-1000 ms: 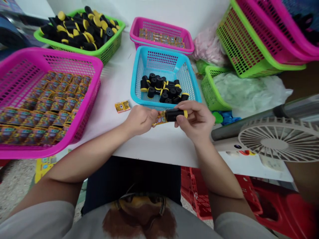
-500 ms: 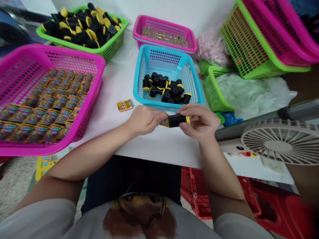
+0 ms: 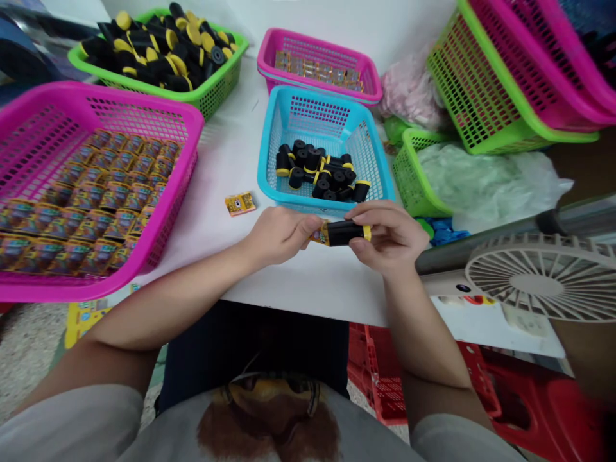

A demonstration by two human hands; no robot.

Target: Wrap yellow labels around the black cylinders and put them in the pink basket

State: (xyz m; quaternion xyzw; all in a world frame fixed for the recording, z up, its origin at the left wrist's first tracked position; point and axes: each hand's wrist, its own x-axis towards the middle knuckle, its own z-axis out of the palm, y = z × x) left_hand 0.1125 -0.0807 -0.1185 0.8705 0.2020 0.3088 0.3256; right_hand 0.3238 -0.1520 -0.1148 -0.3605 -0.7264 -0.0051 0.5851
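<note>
My right hand [image 3: 392,237] pinches a black cylinder with a yellow end [image 3: 342,233], held sideways over the front of the white table. Against the cylinder's left end, my left hand [image 3: 286,235] grips a small printed yellow wrapper [image 3: 319,232]; the fingers cover most of it, so I cannot tell how far it goes around the cylinder. A flat printed packet [image 3: 240,203] lies on the table beyond my left hand. Just past both hands stands a blue basket [image 3: 265,154] with several similar black and yellow cylinders [image 3: 315,168] inside.
At left, a pink basket [image 3: 180,192] holds rows of wrapped pieces. Behind it a green basket [image 3: 216,96] is heaped with black and yellow cylinders. Another pink basket [image 3: 317,38] stands at the back. A fan [image 3: 539,279] and a plastic-filled green basket [image 3: 414,176] are at right.
The cylinder and my right hand have shifted slightly to the right. A bit more of the printed wrapper shows beside my left thumb.
</note>
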